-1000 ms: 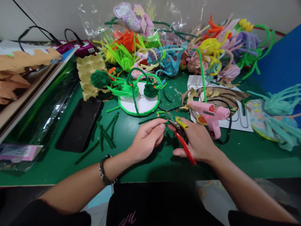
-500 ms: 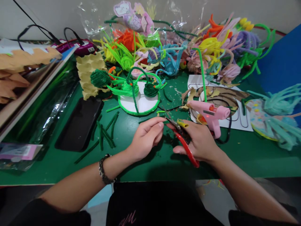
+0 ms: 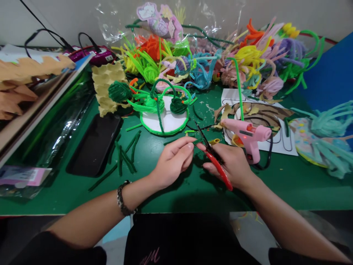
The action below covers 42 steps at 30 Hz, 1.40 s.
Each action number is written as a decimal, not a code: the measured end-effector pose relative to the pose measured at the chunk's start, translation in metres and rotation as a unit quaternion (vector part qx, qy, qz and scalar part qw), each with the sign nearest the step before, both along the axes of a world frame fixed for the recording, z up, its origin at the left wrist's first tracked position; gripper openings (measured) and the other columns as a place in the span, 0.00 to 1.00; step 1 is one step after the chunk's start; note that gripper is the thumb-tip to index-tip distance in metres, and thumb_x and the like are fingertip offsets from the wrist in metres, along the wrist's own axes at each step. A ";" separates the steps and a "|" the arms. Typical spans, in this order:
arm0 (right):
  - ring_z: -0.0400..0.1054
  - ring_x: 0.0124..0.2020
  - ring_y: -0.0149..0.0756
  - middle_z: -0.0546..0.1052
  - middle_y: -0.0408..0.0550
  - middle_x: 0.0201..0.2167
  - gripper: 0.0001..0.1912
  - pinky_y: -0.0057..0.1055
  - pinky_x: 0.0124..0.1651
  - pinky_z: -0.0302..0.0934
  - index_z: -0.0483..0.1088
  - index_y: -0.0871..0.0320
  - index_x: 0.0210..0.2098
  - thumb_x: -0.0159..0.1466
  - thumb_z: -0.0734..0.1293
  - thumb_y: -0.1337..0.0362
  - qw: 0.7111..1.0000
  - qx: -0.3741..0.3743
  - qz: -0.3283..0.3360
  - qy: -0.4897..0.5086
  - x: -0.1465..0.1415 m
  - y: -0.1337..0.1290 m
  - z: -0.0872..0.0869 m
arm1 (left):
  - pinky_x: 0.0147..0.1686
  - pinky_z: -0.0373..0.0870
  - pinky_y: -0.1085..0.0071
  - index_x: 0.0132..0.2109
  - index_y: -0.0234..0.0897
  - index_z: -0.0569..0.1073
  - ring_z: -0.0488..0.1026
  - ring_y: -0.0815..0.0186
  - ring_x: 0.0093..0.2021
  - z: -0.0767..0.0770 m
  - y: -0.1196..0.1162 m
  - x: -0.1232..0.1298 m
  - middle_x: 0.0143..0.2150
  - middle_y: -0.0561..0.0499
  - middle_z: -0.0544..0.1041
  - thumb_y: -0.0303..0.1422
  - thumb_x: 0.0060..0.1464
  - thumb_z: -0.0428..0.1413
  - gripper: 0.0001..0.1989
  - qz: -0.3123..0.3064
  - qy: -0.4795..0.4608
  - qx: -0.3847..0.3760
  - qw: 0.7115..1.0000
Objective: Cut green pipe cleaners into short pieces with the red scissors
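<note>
Scissors (image 3: 217, 168) steeper, within right grip (image 3: 235, 163)

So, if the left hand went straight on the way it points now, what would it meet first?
The left hand would probably meet the scissors first, or the right hand holding them; depth is unclear.

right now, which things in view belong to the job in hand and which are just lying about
Seemingly in the job:
red-handled scissors, in the right hand
dark green strip, in the left hand
probably the short green pieces

Seemingly just lying about:
black phone
egg-carton piece
</note>
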State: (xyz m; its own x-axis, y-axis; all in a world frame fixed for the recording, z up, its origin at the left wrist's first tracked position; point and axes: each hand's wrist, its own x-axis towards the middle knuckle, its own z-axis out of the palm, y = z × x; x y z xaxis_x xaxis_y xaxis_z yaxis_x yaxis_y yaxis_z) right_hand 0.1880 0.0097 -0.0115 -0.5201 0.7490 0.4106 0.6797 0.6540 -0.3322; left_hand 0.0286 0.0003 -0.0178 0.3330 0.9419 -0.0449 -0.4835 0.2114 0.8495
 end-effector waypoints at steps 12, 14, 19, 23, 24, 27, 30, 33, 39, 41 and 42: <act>0.63 0.24 0.38 0.68 0.49 0.24 0.38 0.33 0.25 0.56 0.63 0.61 0.36 0.53 0.44 0.34 0.998 -0.043 -0.015 -0.040 0.003 -0.001 -0.002 | 0.11 0.43 0.79 0.31 0.33 0.65 0.45 0.78 0.11 0.000 -0.001 -0.001 0.10 0.63 0.51 0.40 0.54 0.47 0.13 -0.019 0.036 0.022 0.999; 0.63 0.24 0.40 0.66 0.49 0.22 0.37 0.34 0.25 0.56 0.62 0.62 0.36 0.53 0.45 0.35 0.997 0.001 -0.048 -0.059 0.004 -0.001 -0.006 | 0.11 0.43 0.80 0.30 0.34 0.63 0.45 0.78 0.11 0.000 -0.001 -0.001 0.11 0.63 0.51 0.40 0.54 0.46 0.14 -0.031 0.042 0.020 0.998; 0.59 0.20 0.36 0.63 0.45 0.19 0.31 0.31 0.22 0.50 0.59 0.60 0.32 0.55 0.47 0.37 0.987 0.078 -0.099 -0.101 0.004 0.001 -0.008 | 0.11 0.42 0.80 0.28 0.35 0.60 0.44 0.78 0.11 0.000 -0.003 -0.001 0.11 0.63 0.51 0.41 0.56 0.44 0.14 -0.050 0.047 0.000 0.998; 0.57 0.19 0.34 0.62 0.43 0.17 0.25 0.29 0.20 0.45 0.56 0.57 0.27 0.55 0.50 0.40 0.985 0.084 -0.097 -0.114 0.002 0.001 -0.004 | 0.11 0.41 0.80 0.25 0.36 0.58 0.44 0.78 0.11 0.001 -0.004 0.000 0.10 0.63 0.49 0.40 0.56 0.43 0.15 -0.064 0.041 -0.008 0.997; 0.56 0.18 0.33 0.62 0.43 0.17 0.25 0.28 0.20 0.44 0.56 0.57 0.27 0.55 0.51 0.40 0.985 0.082 -0.097 -0.113 0.002 0.001 -0.004 | 0.11 0.41 0.80 0.25 0.36 0.58 0.44 0.78 0.11 0.001 -0.004 -0.001 0.10 0.63 0.50 0.40 0.55 0.43 0.15 -0.068 0.039 -0.005 0.997; 0.56 0.18 0.32 0.62 0.43 0.17 0.23 0.28 0.21 0.44 0.55 0.57 0.26 0.55 0.52 0.41 0.985 0.078 -0.100 -0.118 0.002 0.000 -0.004 | 0.11 0.41 0.80 0.24 0.35 0.59 0.45 0.78 0.11 0.001 -0.005 -0.001 0.10 0.62 0.51 0.41 0.55 0.44 0.16 -0.072 0.046 0.010 0.996; 0.56 0.18 0.32 0.63 0.43 0.17 0.22 0.28 0.21 0.44 0.55 0.56 0.26 0.56 0.52 0.43 0.983 0.081 -0.103 -0.128 0.002 -0.001 -0.003 | 0.11 0.42 0.79 0.24 0.35 0.60 0.46 0.78 0.11 0.001 -0.005 -0.002 0.10 0.62 0.51 0.41 0.55 0.44 0.17 -0.067 0.057 0.028 0.996; 0.56 0.18 0.32 0.63 0.43 0.17 0.21 0.27 0.20 0.43 0.54 0.56 0.25 0.56 0.51 0.43 0.981 0.090 -0.104 -0.136 0.002 -0.001 -0.003 | 0.11 0.43 0.79 0.23 0.34 0.60 0.46 0.78 0.12 0.001 -0.004 -0.002 0.10 0.62 0.51 0.40 0.55 0.45 0.17 -0.049 0.062 0.043 0.996; 0.55 0.18 0.31 0.63 0.43 0.18 0.22 0.27 0.20 0.42 0.55 0.57 0.25 0.56 0.51 0.43 0.979 0.099 -0.100 -0.145 0.002 0.000 -0.001 | 0.11 0.45 0.80 0.24 0.34 0.60 0.47 0.79 0.12 0.001 -0.003 -0.002 0.11 0.62 0.52 0.39 0.55 0.45 0.16 -0.030 0.072 0.068 0.995; 0.55 0.18 0.31 0.63 0.43 0.17 0.23 0.27 0.20 0.42 0.55 0.57 0.25 0.57 0.51 0.42 0.979 0.103 -0.100 -0.144 0.002 0.000 -0.001 | 0.12 0.45 0.80 0.24 0.34 0.60 0.47 0.79 0.12 0.001 -0.003 -0.001 0.11 0.62 0.52 0.39 0.56 0.45 0.16 -0.029 0.078 0.073 0.994; 0.55 0.18 0.31 0.62 0.42 0.17 0.23 0.27 0.20 0.43 0.55 0.57 0.24 0.57 0.50 0.42 0.979 0.106 -0.100 -0.142 0.002 -0.001 -0.002 | 0.12 0.45 0.79 0.24 0.34 0.60 0.47 0.79 0.12 0.001 -0.003 -0.001 0.11 0.62 0.52 0.39 0.56 0.45 0.16 -0.028 0.080 0.075 0.994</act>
State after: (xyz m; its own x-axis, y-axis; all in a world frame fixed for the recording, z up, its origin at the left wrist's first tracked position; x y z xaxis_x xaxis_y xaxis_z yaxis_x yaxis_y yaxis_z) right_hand 0.1895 0.0092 -0.0130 -0.4870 0.7613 0.4281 0.8465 0.5321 0.0167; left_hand 0.0272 -0.0029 -0.0168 0.3857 0.9218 0.0385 -0.3300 0.0989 0.9388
